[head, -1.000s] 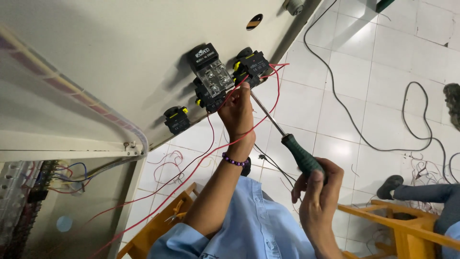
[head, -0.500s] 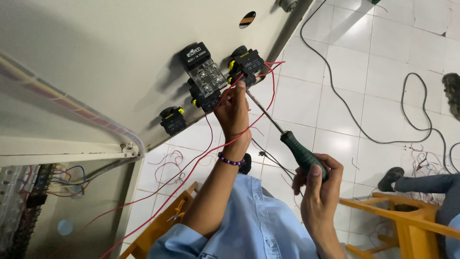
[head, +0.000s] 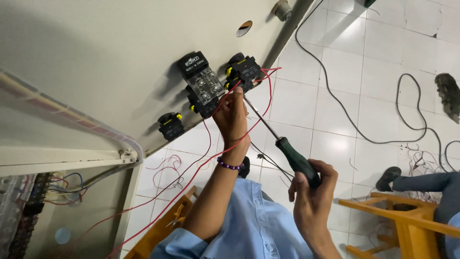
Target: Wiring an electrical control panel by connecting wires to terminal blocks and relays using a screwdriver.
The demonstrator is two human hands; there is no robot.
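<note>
Here the left hand (head: 232, 115) pinches a red wire (head: 201, 165) at the panel's edge; the right hand (head: 311, 199) grips a screwdriver (head: 287, 153).

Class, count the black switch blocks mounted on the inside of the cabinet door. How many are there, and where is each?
3. A small one sits lowest left; a tall one with a clear middle is central; another is at the right, above the left hand. Others may be hidden.

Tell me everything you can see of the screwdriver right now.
The screwdriver has a dark green and black handle, seemingly rubbery plastic, and a long thin bare metal shaft. It lies at a slant, tip up and left, handle down and right. The right hand grips the handle. The tip meets the black switch block on the cream panel door, beside the left hand and the red wires.
</note>
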